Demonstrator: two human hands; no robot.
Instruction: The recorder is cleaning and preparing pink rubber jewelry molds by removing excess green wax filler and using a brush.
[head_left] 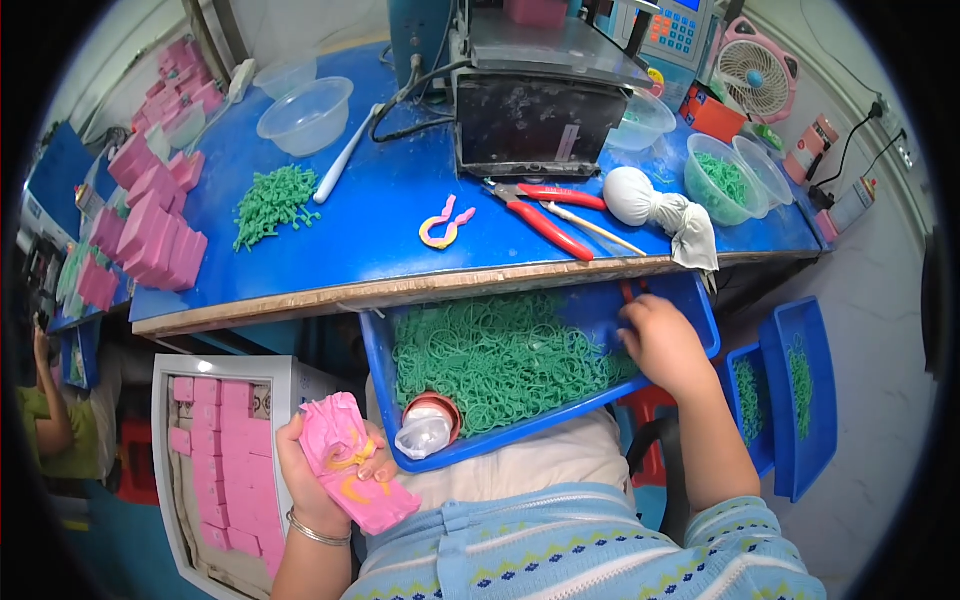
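Note:
My left hand grips a pink rubber mold with yellow marks, its upper part folded and uneven. The hand is beside the left end of a blue tray on my lap. Tangled green wax pieces, thin rings and strands, fill much of the tray. At its right end, my right hand reaches in with fingers curled down; what they pinch is hidden. Just beyond the fingers shows a small red object. A reddish-brown round cup with a clear plastic bag stands in the tray's near-left corner.
On the blue table lie red-handled cutters, a wooden stick, a white cloth pouch and a green pile. A black machine stands behind. Pink blocks fill a white-framed box; blue bins stand right.

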